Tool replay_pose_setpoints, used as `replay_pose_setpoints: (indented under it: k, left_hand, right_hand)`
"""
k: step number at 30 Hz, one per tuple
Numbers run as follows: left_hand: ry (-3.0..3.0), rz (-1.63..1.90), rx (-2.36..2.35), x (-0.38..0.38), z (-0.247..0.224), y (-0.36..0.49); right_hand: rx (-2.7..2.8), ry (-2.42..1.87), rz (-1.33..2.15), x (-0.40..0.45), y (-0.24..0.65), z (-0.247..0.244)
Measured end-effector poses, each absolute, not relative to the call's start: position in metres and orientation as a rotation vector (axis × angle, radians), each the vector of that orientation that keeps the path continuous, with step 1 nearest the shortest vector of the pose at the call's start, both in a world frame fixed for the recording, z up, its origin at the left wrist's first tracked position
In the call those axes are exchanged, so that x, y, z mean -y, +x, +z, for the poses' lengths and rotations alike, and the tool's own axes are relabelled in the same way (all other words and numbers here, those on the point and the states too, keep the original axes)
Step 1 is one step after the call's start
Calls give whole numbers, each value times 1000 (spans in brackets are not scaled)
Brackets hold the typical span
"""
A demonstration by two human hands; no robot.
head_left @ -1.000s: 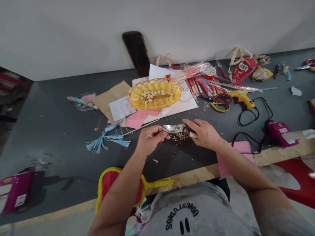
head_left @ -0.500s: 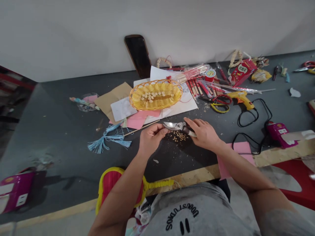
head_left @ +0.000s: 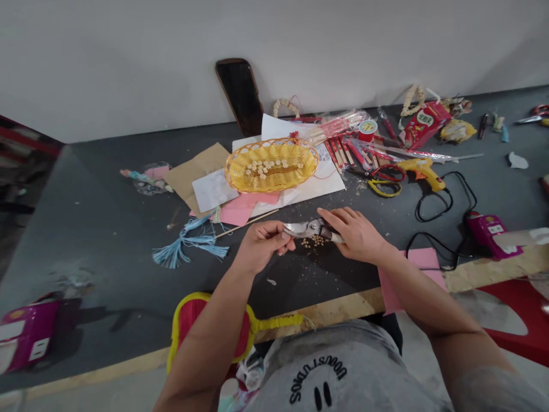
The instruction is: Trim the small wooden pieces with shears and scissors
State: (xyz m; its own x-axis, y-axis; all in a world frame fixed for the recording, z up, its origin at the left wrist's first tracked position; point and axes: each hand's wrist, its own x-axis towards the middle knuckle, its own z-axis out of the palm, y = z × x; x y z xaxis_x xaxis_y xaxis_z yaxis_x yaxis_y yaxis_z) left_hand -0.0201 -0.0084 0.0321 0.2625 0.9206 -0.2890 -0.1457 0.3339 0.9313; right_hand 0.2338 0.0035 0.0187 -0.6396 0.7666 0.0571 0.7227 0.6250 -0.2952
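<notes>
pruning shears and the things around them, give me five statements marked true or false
1. The right hand grips the pruning shears by the handles. True.
2. The left hand is holding the yellow glue gun. False: the left hand is at the tip of the shears' blades, and the glue gun lies on the table.
3. The blue tassel lies nearer the person than the yellow woven basket does. True.
4. Nothing lies in the basket. False: small pale pieces lie in it.
5. The smartphone leans against the wall. True.
</notes>
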Motion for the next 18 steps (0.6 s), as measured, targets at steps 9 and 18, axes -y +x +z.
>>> replay_pose_setpoints:
  k: [9,18]
  left_hand:
    - [757,874,-945,11,36,-19]
    - [862,962,-1073,6,20,-11]
  right_hand:
    - [2624,-1202,407,1,232,19]
    - [2636,-1419,433,0,234,21]
